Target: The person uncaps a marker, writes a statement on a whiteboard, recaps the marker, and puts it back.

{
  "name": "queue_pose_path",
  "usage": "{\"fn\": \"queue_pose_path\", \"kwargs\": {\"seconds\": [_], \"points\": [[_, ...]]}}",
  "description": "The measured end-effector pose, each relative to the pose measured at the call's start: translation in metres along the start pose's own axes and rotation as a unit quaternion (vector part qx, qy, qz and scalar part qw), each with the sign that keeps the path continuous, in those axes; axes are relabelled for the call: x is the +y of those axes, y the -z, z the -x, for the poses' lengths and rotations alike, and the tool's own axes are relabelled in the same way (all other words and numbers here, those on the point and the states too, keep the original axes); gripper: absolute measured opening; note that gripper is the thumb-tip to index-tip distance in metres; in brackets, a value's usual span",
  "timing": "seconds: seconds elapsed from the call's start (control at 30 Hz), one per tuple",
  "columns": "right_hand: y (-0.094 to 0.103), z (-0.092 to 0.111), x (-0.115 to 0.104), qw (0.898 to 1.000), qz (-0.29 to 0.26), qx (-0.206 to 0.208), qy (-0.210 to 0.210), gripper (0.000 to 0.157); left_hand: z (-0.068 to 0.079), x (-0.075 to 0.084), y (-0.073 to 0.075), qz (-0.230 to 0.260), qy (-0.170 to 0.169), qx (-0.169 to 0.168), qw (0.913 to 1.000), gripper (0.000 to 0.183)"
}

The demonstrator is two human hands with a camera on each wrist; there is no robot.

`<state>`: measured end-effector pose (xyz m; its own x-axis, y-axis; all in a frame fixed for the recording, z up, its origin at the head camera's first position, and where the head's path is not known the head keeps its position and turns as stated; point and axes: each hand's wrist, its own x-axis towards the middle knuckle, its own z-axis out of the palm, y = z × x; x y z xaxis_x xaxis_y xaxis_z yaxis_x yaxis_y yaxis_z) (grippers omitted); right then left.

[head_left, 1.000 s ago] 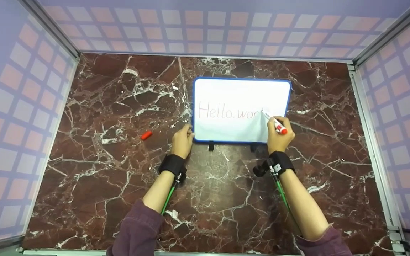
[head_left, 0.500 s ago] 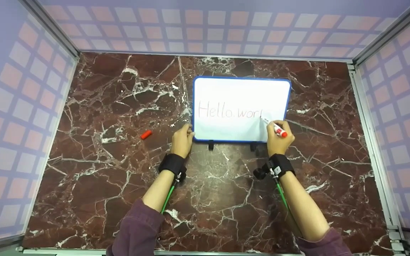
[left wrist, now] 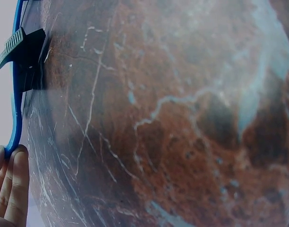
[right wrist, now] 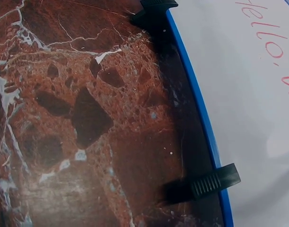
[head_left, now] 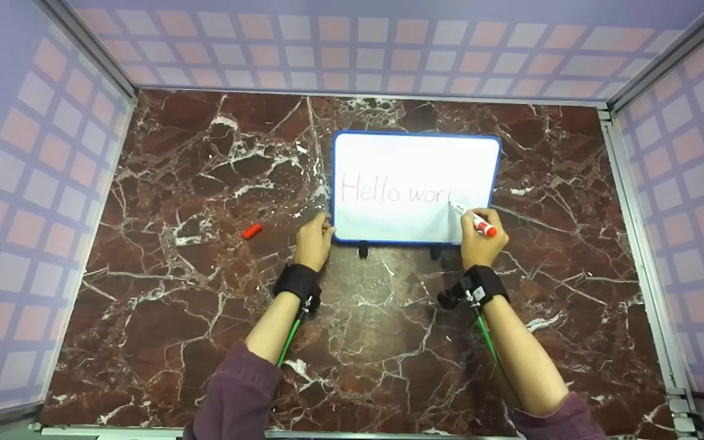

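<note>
A whiteboard (head_left: 413,162) with a blue frame bears red handwriting reading "Hello" and "worl", the last stroke being at the pen tip. My right hand (head_left: 483,241) grips a white marker (head_left: 473,220) with a red end, its tip at the board just below that last stroke. Out at the lower left corner, my left hand (head_left: 313,244) pinches the blue frame (left wrist: 15,113), thumb on the face side and fingers (left wrist: 18,184) behind. The right wrist view shows the lettering and lower frame, but neither the right hand nor the marker.
A red marker cap (head_left: 252,231) lies on the marbled table (head_left: 205,342), left of the left hand. Black clips (right wrist: 213,182) sit on the board's lower edge. Walls with pink and white squares (head_left: 370,58) enclose the back and sides.
The right hand and marker tip have moved slightly down the board, drawing a vertical stroke after "wor". The left hand stays at the corner, and the cap has not moved.
</note>
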<state>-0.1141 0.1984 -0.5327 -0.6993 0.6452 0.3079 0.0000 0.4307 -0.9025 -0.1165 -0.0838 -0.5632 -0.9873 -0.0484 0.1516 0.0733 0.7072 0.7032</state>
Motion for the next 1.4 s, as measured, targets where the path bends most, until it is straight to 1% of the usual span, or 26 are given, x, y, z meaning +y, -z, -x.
{"fn": "queue_pose_path", "kwargs": {"seconds": [0.1,0.27,0.33,0.43,0.57,0.73,0.9,1.1,1.4], "points": [[0.001,-0.002,0.001,1.0,-0.016,0.005,-0.005,0.01,0.0,0.001,0.0,0.002,0.0,-0.001,1.0,0.02],[0.009,-0.005,-0.023,0.998,-0.057,0.011,-0.02,0.009,0.0,0.001,-0.001,0.003,-0.002,0.001,1.0,0.02],[0.012,-0.007,-0.032,0.998,-0.061,0.013,-0.023,0.01,-0.001,0.001,-0.001,0.003,0.001,-0.001,1.0,0.02],[0.013,-0.01,-0.031,0.998,-0.051,0.016,-0.024,0.011,0.0,0.001,0.0,0.004,0.005,-0.006,1.0,0.021],[0.014,-0.011,-0.031,0.999,-0.036,0.022,-0.016,0.012,0.0,0.001,0.0,0.006,0.01,-0.01,0.9999,0.021],[0.014,-0.011,-0.031,0.999,-0.028,0.023,-0.005,0.014,-0.001,0.001,0.0,0.01,0.003,-0.005,0.9999,0.02],[0.013,-0.011,-0.031,0.999,-0.04,0.013,-0.005,0.015,-0.001,-0.001,0.0,0.011,-0.005,-0.003,0.9999,0.02],[0.013,-0.01,-0.029,0.999,-0.052,0.001,-0.011,0.014,-0.001,-0.002,-0.001,0.01,-0.005,-0.005,0.9999,0.02],[0.014,-0.006,-0.026,0.999,-0.046,0.004,-0.011,0.009,-0.001,0.0,0.0,-0.003,0.002,-0.009,1.0,0.02]]}}
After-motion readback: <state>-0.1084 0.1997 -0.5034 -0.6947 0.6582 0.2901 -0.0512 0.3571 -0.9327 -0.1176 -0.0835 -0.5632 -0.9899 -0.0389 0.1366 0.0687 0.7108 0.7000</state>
